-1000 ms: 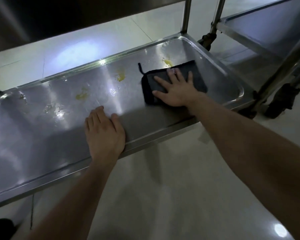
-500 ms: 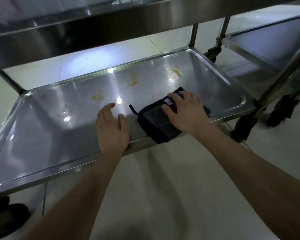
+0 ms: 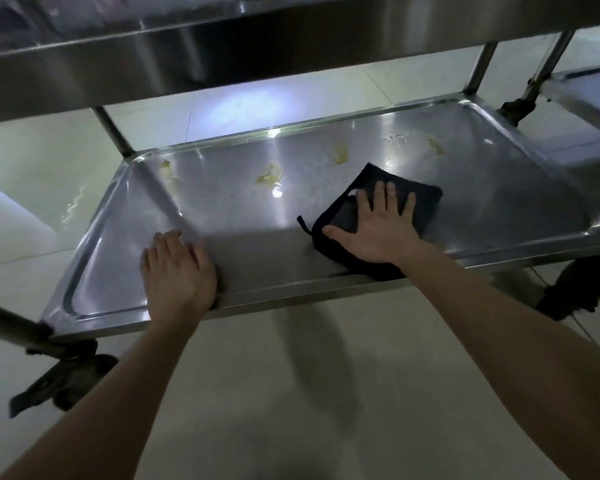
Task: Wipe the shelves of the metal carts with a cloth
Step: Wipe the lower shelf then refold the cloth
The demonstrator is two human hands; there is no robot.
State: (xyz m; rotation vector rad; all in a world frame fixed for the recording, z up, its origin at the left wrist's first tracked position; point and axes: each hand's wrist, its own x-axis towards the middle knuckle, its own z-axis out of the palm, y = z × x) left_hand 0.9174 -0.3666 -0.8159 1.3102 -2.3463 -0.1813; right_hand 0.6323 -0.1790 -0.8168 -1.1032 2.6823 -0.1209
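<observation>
Right grip (image 3: 374, 233) flat on cloth (image 3: 428, 206) (corner pointing away).

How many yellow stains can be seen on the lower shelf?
4 stains along the far side: one near the left corner, one left of centre, one above the cloth, one further right. The cloth may hide more.

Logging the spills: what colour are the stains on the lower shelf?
Yellowish stains along the far side of the lower shelf, clearest in the head view.
</observation>
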